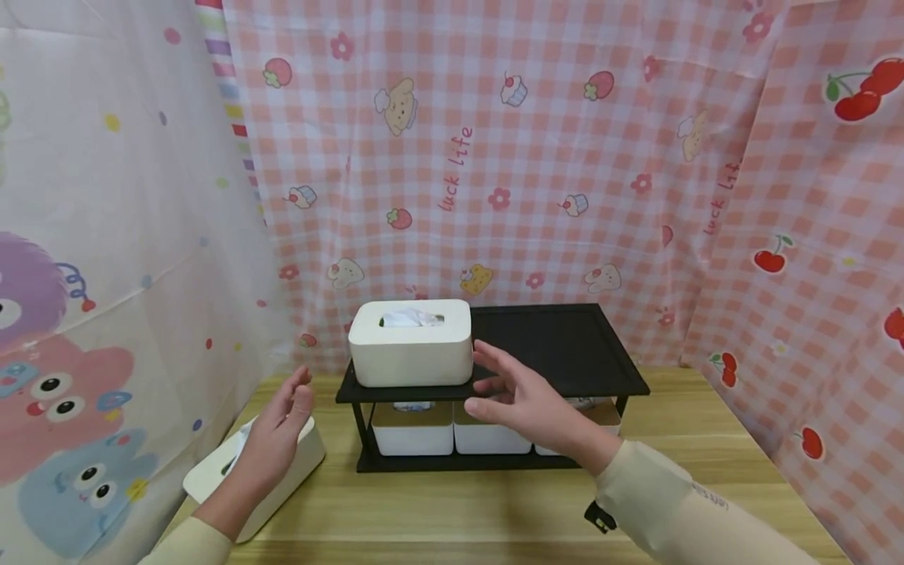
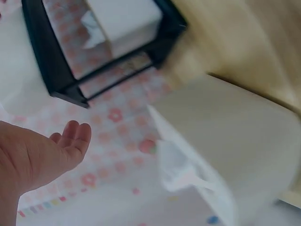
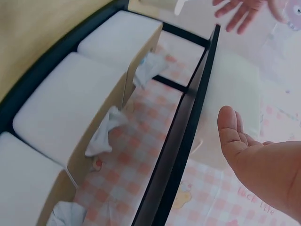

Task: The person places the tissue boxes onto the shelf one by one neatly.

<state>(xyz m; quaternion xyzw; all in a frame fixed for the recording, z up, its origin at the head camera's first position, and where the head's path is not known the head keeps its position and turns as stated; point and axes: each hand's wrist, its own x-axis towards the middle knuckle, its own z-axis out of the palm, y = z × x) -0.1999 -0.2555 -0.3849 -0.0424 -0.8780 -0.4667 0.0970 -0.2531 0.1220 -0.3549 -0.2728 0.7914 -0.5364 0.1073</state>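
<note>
A white tissue box (image 1: 412,365) with tissue in its top slot sits on the left end of a black two-tier rack (image 1: 544,349). My right hand (image 1: 526,404) is just right of that box, fingers straight and apart, fingertips close by its right side. In the head view my left hand (image 1: 271,439), fingers extended, hangs in front of a second white tissue box (image 1: 300,471) on the table at left. The left wrist view shows a gap between the left hand (image 2: 47,157) and that box (image 2: 240,132). Neither hand grips anything.
Three white tissue boxes with wood-coloured tops, the left one (image 1: 413,439) among them, stand in a row on the rack's lower tier. The rack stands on a wood-grain table (image 1: 438,518). Patterned curtains (image 1: 494,141) enclose the back and sides.
</note>
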